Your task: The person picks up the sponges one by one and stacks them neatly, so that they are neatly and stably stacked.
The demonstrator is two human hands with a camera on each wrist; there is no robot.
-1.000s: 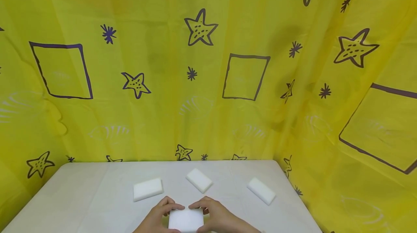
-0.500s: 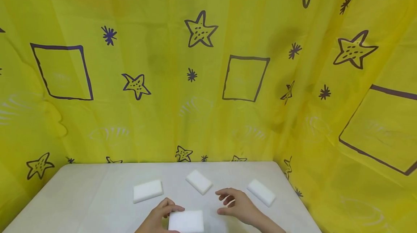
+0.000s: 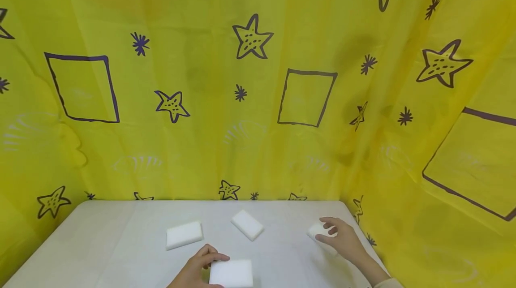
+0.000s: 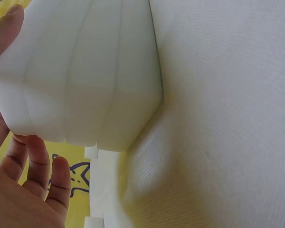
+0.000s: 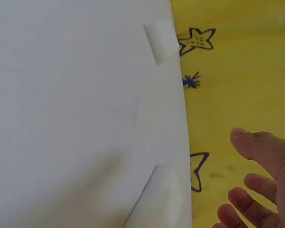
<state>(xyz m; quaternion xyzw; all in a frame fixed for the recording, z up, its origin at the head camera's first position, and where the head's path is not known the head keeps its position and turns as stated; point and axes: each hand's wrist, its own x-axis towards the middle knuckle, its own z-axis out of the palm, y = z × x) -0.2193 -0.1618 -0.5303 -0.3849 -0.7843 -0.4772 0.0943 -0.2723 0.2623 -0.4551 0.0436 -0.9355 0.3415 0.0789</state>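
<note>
In the head view the left hand (image 3: 195, 271) grips the left side of a white block stack (image 3: 231, 273) at the bottom centre. The left wrist view shows that stack (image 4: 85, 76) as several white slabs pressed face to face, with the left hand's (image 4: 26, 190) thumb and fingertips against it. At the right, the right hand (image 3: 346, 241) hovers over a single white block (image 3: 316, 229), partly covering it. The right wrist view has the right hand (image 5: 266, 178) with fingers spread and nothing between them, beside the block (image 5: 164, 202).
Two more white blocks lie on the white table (image 3: 121, 221): one at the left (image 3: 184, 235), another behind the stack (image 3: 247, 225). A yellow curtain (image 3: 193, 144) with dark star drawings hangs behind the table and along its sides.
The right hand has let go of the stack and moved right and away from the body to the far-right block. The left hand has kept its grip on the stack.
</note>
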